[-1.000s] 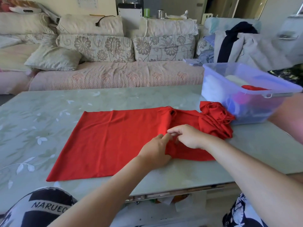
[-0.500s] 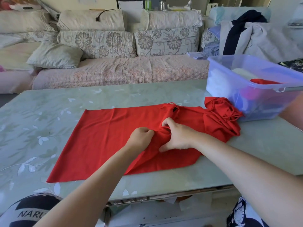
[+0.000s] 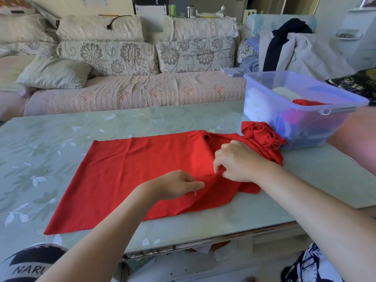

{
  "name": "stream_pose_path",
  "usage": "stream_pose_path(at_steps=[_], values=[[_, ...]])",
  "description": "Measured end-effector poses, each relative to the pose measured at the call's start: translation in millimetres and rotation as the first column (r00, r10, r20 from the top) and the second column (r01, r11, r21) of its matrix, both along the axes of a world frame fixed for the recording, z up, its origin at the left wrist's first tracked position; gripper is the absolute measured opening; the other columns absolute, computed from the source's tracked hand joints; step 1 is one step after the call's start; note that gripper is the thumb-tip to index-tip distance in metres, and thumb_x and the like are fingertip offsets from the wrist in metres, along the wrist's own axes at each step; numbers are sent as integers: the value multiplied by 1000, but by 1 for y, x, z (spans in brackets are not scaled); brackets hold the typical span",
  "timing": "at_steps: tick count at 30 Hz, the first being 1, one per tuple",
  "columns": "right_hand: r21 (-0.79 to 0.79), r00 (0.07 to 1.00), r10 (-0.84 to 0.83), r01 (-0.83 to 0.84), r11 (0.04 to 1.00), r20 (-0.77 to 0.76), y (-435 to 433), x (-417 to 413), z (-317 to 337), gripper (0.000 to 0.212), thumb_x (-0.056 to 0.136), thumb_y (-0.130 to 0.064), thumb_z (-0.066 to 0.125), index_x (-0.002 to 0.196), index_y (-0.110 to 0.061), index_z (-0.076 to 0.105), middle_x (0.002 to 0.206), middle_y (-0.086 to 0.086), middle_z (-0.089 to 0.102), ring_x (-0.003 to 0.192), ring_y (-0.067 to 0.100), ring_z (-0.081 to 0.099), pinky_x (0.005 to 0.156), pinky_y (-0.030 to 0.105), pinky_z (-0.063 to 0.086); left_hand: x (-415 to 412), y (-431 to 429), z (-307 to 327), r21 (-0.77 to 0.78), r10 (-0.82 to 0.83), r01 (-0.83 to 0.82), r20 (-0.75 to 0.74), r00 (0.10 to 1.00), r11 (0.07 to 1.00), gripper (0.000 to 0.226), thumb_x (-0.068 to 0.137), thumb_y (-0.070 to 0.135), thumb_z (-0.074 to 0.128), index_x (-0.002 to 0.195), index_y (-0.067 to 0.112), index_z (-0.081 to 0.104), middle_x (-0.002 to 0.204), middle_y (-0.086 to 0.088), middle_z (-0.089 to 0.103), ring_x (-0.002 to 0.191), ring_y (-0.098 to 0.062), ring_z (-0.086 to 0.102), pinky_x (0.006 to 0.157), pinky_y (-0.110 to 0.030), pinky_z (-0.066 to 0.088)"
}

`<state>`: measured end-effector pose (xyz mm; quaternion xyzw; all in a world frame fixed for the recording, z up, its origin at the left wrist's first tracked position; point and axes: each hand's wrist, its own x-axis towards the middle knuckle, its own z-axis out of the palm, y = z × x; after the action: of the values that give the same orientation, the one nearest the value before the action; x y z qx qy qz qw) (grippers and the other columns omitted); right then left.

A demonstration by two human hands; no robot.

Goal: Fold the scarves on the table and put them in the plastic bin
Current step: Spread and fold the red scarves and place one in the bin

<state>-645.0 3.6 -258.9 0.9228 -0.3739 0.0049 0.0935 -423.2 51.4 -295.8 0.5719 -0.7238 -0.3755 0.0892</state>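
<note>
Scarf (image 3: 126, 171), red, spread flat on desk (image 3: 40, 139). Left grip (image 3: 177, 186) flat, fingers straight, pressing cloth; right grip (image 3: 242, 163) pinching fold. Bunched far end just beside plastic bin (image 3: 305, 110). Likely risk: uneven pull drags bunch, skews fold.

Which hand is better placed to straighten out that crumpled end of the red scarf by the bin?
Probably the right hand: it pinches the red scarf just beside the crumpled end next to the plastic bin. The left hand rests flat farther left, on the smooth part.
</note>
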Motion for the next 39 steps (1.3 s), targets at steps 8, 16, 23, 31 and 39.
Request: stream_pose_path(at_steps=[8,16,23,31,39], values=[[687,910,-396,213,695,119,-3,-26,2,23,87,-42,68,76,-24,77,71,-9,73,56,4,58,60,24,49,-15,-24,-13,-391,89,-36,119,989,920,19,93,35,57,84,23,69,76,8,67,76,-16,64,68,-30,48],[422,728,-569,410,809,383,-83,-18,-35,24,93,-21,54,100,-33,73,115,-10,69,108,16,63,89,30,49,-44,-88,-13,-589,222,-205,-43,974,782,21,94,22,51,108,29,65,97,5,61,89,-17,58,78,-32,48],[481,697,-597,397,782,396,-124,2,-52,24,93,-24,58,108,-33,74,119,-4,71,113,22,64,91,33,51,-74,-157,-17,-450,334,-205,226,915,869,22,87,39,59,97,28,75,116,-6,48,111,-26,49,89,-39,50],[479,721,-584,390,786,372,-132,23,-62,23,90,-20,50,79,-19,70,86,-1,71,89,28,66,72,35,52,-31,-136,-26,-475,486,-482,-126,865,736,47,76,-6,47,107,14,75,106,-12,71,104,-30,62,86,-33,48],[524,760,-552,332,784,344,-118,55,-59,49,95,-46,51,58,-18,38,56,-3,44,56,19,46,52,33,31,-4,-133,-56,-522,571,-360,327,753,773,46,95,37,42,140,30,47,139,-6,43,126,-29,33,103,-41,30]])
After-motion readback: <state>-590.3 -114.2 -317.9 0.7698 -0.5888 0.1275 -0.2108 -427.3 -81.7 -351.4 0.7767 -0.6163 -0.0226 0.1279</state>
